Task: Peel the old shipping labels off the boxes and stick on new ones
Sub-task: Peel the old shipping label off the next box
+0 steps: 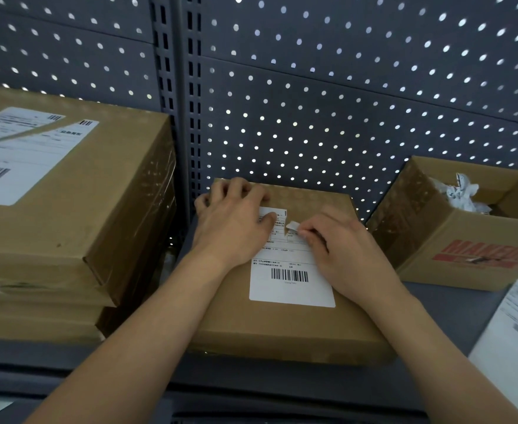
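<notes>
Near right: white printed sheets (514, 341) lay at the edge of the grey shelf (429, 316); they were probably the fresh labels, though the print was too blurred to read.
Task's thing: the middle box (282, 328) lay flat on the shelf in front of the person, with the old label (291, 286) on its top. The barcode end nearest the person was fully stuck down.
Right hand: the right hand (343, 255) rested on the label's right side, and its fingers (308, 235) were clamped on a small torn flap (293, 225) lifted from the label's far part.
Left hand: the left hand (233, 221) braced the box, its fingers bent over the far-left corner and its thumb (270, 217) pressed on the label's far-left corner.
Progress: peeling had barely begun, and the label was tearing rather than lifting whole.
Doing it well: the pull ought to run low and slow, back along the surface, with the left thumb holding the cardboard down close to the peel line. If the strip narrowed, a fresh start from a corner or edge would likely serve better.
Risk: a sharp tug could snap the flap off or strip the box's brown facing.
Left, further back: a stack of boxes (98, 209) carried its own label (16, 154).
Right, further back: an open carton (465, 246) held crumpled white scraps (462, 191), likely peeled labels.
Behind: a perforated back panel (343, 102).
</notes>
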`<state>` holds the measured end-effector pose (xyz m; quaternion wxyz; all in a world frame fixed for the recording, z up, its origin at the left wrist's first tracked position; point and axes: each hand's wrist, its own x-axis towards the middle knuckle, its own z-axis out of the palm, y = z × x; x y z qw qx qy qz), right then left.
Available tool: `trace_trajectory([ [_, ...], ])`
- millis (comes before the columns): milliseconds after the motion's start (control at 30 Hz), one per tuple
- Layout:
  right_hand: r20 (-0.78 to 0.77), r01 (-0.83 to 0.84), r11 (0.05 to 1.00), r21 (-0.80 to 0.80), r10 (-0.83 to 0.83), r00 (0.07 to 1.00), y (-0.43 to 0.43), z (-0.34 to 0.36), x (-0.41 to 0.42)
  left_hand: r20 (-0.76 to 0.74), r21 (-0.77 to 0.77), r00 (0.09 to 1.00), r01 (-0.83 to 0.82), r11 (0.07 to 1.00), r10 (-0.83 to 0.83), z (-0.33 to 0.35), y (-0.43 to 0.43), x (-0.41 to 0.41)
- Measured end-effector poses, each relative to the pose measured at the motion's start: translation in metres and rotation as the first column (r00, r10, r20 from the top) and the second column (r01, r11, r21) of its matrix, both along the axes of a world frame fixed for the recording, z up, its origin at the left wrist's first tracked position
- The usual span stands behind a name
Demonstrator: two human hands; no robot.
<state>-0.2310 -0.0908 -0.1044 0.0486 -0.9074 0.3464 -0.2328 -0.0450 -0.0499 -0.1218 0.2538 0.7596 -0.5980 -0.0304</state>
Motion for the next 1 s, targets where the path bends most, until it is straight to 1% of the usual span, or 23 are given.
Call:
trace_trajectory([
  [200, -0.007, -0.071, 0.990, -0.125, 0.071, 0.997, 0.000, 0.000, -0.001, -0.003, -0.001, 1.000, 0.003, 1.000, -0.003, 0.000, 0.000, -0.001],
  [500, -0.025, -0.173, 0.963, -0.209, 0.171, 0.985, 0.003, 0.001, -0.002, -0.019, -0.010, 1.000, 0.006, 1.000, -0.006, 0.000, 0.000, 0.001],
  [1000, -0.058, -0.285, 0.921, -0.264, 0.280, 0.958, 0.016, -0.003, -0.005, -0.046, -0.005, 0.999, 0.013, 1.000, -0.013, 0.001, 0.001, 0.001],
])
